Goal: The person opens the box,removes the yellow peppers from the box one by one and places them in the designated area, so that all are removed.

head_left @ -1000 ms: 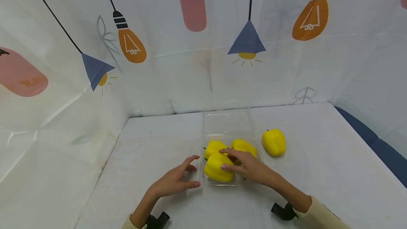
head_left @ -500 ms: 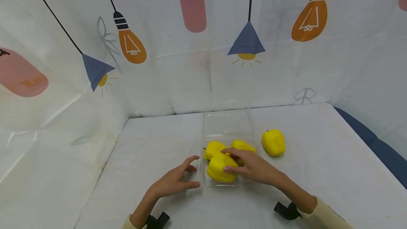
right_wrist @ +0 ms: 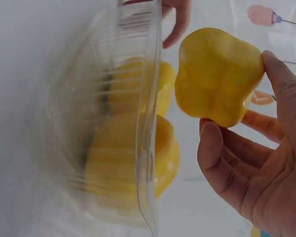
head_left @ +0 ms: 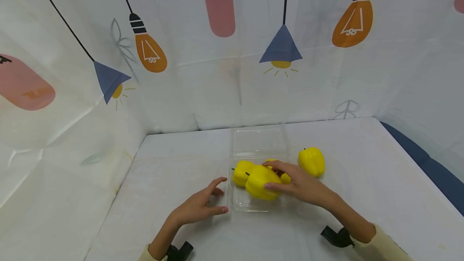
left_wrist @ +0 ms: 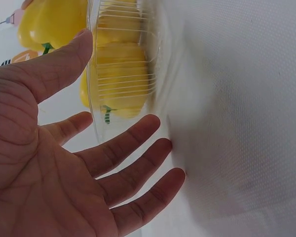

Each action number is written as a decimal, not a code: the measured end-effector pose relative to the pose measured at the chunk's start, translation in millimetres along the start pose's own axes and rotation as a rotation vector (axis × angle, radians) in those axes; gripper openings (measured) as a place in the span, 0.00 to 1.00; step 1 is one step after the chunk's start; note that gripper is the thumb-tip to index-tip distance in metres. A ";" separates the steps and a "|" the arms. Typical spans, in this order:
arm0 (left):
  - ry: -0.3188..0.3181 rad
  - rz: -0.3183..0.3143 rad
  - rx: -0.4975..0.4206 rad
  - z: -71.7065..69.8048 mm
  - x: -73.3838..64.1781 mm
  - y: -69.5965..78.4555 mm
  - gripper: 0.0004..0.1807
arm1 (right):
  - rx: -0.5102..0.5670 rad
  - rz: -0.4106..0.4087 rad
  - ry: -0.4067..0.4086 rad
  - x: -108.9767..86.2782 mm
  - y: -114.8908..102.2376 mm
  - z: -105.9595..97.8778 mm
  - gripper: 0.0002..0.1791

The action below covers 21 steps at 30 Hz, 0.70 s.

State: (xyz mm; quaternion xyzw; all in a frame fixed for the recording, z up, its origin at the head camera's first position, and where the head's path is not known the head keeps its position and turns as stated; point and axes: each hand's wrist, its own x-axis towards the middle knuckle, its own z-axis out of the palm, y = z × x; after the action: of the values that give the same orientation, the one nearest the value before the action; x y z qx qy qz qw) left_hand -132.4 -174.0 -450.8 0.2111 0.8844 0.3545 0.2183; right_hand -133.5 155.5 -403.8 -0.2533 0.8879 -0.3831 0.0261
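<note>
My right hand (head_left: 306,186) pinches a yellow bell pepper (head_left: 262,182) with a short dark stem between thumb and fingers. In the right wrist view the pepper (right_wrist: 217,74) is raised over the rim of a clear plastic clamshell box (right_wrist: 144,182). Two more yellow peppers sit in the box: one at the left (head_left: 241,173), the other (head_left: 286,178) mostly hidden behind my right hand. Close to the box's left side rests my left hand (head_left: 199,204), fingers spread and holding nothing. Its thumb overlaps the box rim (left_wrist: 92,74) in the left wrist view.
To the right of the box a fourth yellow pepper (head_left: 312,162) lies on the white table (head_left: 362,180). The box's lid (head_left: 259,140) is folded back behind it. A printed white curtain (head_left: 217,83) hangs along the table's back and left sides.
My right hand has lifted the front pepper in the box and carried it up and to the right. The left hand has stayed in place.
</note>
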 end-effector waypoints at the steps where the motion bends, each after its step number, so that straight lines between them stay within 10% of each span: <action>1: 0.001 -0.003 0.001 -0.1 0.3 0.1 0.44 | -0.003 0.000 0.008 -0.8 0.2 -2.4 0.30; 21: -0.007 -0.019 0.008 -1.7 -1.1 3.8 0.44 | -0.149 0.035 0.179 -18.0 19.1 -44.1 0.28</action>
State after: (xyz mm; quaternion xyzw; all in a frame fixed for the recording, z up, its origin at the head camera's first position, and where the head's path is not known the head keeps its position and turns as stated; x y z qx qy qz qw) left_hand -131.5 -173.0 -446.7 0.2046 0.8870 0.3483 0.2239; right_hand -136.7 204.4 -388.6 -0.2038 0.9170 -0.3365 -0.0654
